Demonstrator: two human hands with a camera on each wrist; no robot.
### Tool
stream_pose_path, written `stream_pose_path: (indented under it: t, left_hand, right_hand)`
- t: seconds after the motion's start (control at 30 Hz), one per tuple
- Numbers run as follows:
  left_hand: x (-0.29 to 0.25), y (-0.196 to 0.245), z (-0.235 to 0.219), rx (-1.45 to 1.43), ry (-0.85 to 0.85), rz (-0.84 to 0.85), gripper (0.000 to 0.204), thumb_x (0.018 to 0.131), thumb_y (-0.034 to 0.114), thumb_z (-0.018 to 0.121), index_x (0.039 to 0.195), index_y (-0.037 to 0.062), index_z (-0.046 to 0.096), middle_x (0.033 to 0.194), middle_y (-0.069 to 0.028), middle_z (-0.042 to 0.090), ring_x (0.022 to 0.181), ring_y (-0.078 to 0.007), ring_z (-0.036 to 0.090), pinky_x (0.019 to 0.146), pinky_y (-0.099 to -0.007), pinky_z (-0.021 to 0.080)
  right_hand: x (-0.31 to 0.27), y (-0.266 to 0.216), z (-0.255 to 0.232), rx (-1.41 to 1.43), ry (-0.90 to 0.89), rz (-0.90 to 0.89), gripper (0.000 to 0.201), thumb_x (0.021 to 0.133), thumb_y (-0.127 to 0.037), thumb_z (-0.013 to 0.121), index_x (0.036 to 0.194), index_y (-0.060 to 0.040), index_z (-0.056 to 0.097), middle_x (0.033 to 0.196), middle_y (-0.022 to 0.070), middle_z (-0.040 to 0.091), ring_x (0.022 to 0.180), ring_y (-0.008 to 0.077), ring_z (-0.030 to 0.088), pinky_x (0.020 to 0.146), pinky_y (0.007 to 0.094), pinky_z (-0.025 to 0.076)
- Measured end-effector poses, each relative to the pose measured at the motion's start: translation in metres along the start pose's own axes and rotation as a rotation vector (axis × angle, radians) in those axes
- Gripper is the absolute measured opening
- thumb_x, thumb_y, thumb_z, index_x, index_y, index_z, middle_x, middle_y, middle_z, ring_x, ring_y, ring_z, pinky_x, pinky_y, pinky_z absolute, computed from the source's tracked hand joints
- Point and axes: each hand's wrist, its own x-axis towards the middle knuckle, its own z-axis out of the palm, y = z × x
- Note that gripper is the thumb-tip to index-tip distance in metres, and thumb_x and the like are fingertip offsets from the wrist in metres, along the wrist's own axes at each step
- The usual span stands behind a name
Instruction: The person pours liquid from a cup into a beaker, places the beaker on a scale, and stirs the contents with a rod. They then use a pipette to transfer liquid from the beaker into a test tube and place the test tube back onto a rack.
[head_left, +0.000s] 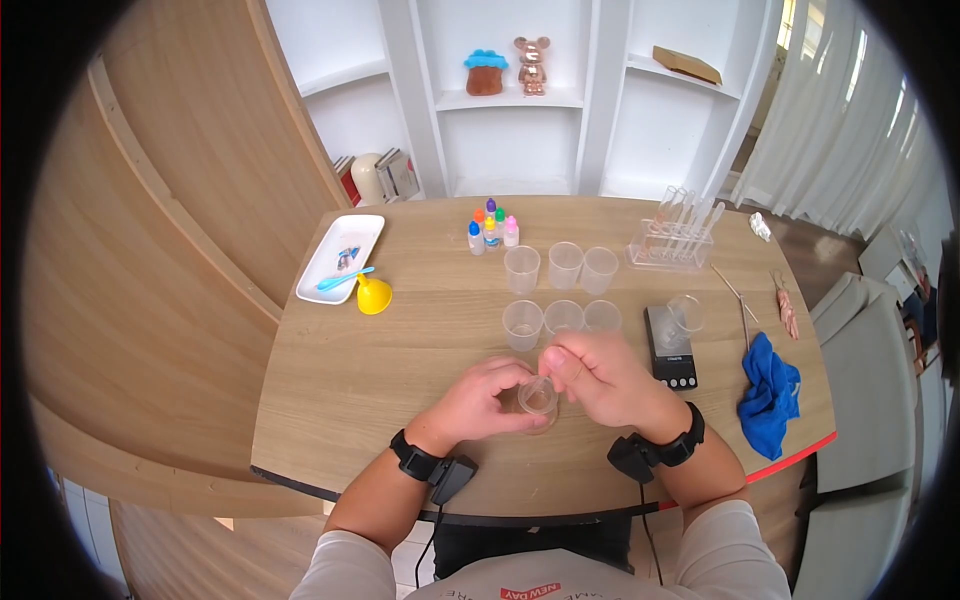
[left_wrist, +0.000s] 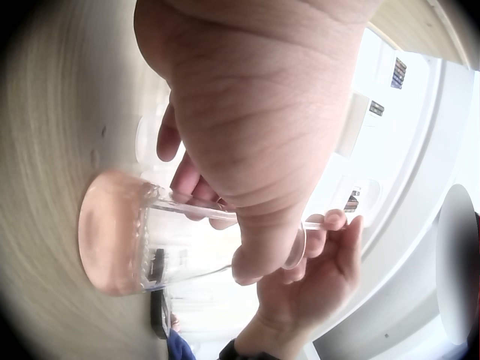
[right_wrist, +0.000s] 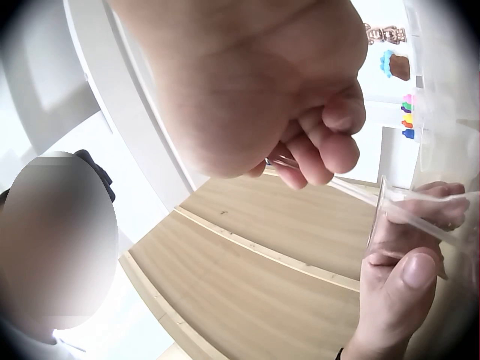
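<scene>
Close to the table's near side, my left hand (head_left: pixel 484 400) grips a clear glass vessel (head_left: pixel 538 402) around its side. Its bottom rests on the table, and in the left wrist view a pale orange liquid (left_wrist: pixel 112 234) fills the lower part. My right hand (head_left: pixel 602 380) is above and beside the rim, pinching a thin clear rod (right_wrist: pixel 354 190). The rod slants down through the mouth into the vessel in both wrist views. Behind the hands stand two rows of clear plastic cups (head_left: pixel 522 270).
At right, a black scale (head_left: pixel 660 335) carries a clear beaker (head_left: pixel 688 312); a blue cloth (head_left: pixel 768 400) lies beyond it. A test tube rack (head_left: pixel 670 245) and small colored bottles (head_left: pixel 490 230) stand behind. At left are a white tray (head_left: pixel 325 250) and yellow funnel (head_left: pixel 374 295).
</scene>
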Motion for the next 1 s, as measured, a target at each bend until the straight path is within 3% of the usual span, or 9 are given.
stream_pose_path:
  t: [0.1,0.2,0.4,0.63,0.7,0.8,0.83,0.9,1.0]
  left_hand:
    - [-0.0002,-0.0003,0.0005,-0.001,0.001,0.000,0.038,0.072,0.025,0.087,0.101,0.0075,0.068,0.097,-0.0079,0.067,0.090,-0.0269,0.064,0.079,-0.0361,0.051]
    - [-0.0007,0.0017,0.0000,-0.004,0.007,-0.004,0.038,0.072,0.025,0.087,0.101,0.0076,0.068,0.097,-0.0080,0.067,0.090,-0.0272,0.065,0.079,-0.0362,0.051]
    - [0.0000,0.0007,0.0000,0.006,0.002,-0.005,0.038,0.072,0.025,0.087,0.100,0.0077,0.068,0.098,-0.0080,0.067,0.091,-0.0273,0.065,0.079,-0.0363,0.052]
    - [0.0001,0.0014,-0.0007,0.002,-0.011,-0.010,0.039,0.072,0.025,0.087,0.101,0.0081,0.067,0.098,-0.0079,0.067,0.090,-0.0273,0.065,0.079,-0.0364,0.052]
    - [-0.0001,0.0014,-0.0003,0.008,-0.003,-0.009,0.038,0.072,0.025,0.087,0.100,0.0081,0.067,0.098,-0.0079,0.067,0.090,-0.0272,0.065,0.079,-0.0365,0.051]
    - [-0.0005,0.0027,-0.0004,0.015,0.004,-0.013,0.038,0.072,0.025,0.087,0.100,0.0081,0.067,0.098,-0.0079,0.067,0.090,-0.0271,0.064,0.079,-0.0365,0.051]
    - [-0.0004,0.0031,-0.0005,0.017,0.000,-0.018,0.038,0.072,0.026,0.087,0.100,0.0081,0.067,0.098,-0.0078,0.067,0.091,-0.0271,0.064,0.079,-0.0366,0.051]
    - [-0.0002,0.0023,-0.0001,0.015,0.002,-0.013,0.038,0.072,0.025,0.087,0.100,0.0082,0.067,0.098,-0.0078,0.067,0.091,-0.0271,0.064,0.079,-0.0365,0.051]
    - [-0.0005,0.0000,0.0004,0.009,0.003,-0.012,0.038,0.072,0.025,0.087,0.101,0.0083,0.068,0.098,-0.0077,0.067,0.091,-0.0272,0.064,0.079,-0.0364,0.052]
  right_hand:
    - [-0.0002,-0.0009,-0.0027,0.001,-0.114,-0.069,0.033,0.103,-0.026,0.051,0.084,-0.0012,0.061,0.068,0.0133,0.060,0.060,0.0263,0.058,0.057,0.0351,0.045]
    - [-0.0011,-0.0004,-0.0039,-0.052,-0.050,0.017,0.033,0.103,-0.027,0.051,0.084,-0.0013,0.061,0.069,0.0129,0.061,0.061,0.0266,0.058,0.057,0.0354,0.045]
    - [-0.0005,0.0009,-0.0020,-0.001,-0.109,-0.088,0.034,0.104,-0.027,0.050,0.084,-0.0017,0.061,0.070,0.0124,0.061,0.061,0.0266,0.059,0.057,0.0351,0.045]
    - [-0.0004,0.0034,0.0003,0.040,-0.035,-0.010,0.034,0.104,-0.026,0.049,0.084,-0.0011,0.060,0.068,0.0149,0.058,0.059,0.0268,0.056,0.056,0.0364,0.043]
    - [-0.0009,0.0069,-0.0018,-0.041,-0.094,-0.133,0.035,0.105,-0.027,0.046,0.084,-0.0046,0.062,0.065,0.0036,0.056,0.056,0.0143,0.053,0.054,0.0303,0.043]
    - [0.0000,0.0066,-0.0018,-0.073,-0.002,-0.054,0.035,0.105,-0.027,0.047,0.083,-0.0046,0.062,0.064,0.0036,0.057,0.056,0.0142,0.054,0.054,0.0304,0.043]
    - [0.0000,0.0043,-0.0009,-0.072,-0.002,-0.054,0.035,0.105,-0.027,0.047,0.083,-0.0046,0.062,0.064,0.0036,0.057,0.056,0.0142,0.054,0.054,0.0304,0.043]
    - [-0.0003,-0.0020,0.0010,0.060,-0.051,0.020,0.037,0.105,-0.031,0.049,0.086,-0.0008,0.061,0.068,0.0149,0.058,0.060,0.0274,0.056,0.057,0.0361,0.043]
    - [-0.0007,0.0003,-0.0032,-0.025,-0.111,-0.073,0.037,0.105,-0.030,0.049,0.086,-0.0006,0.061,0.068,0.0144,0.059,0.060,0.0255,0.058,0.057,0.0356,0.044]
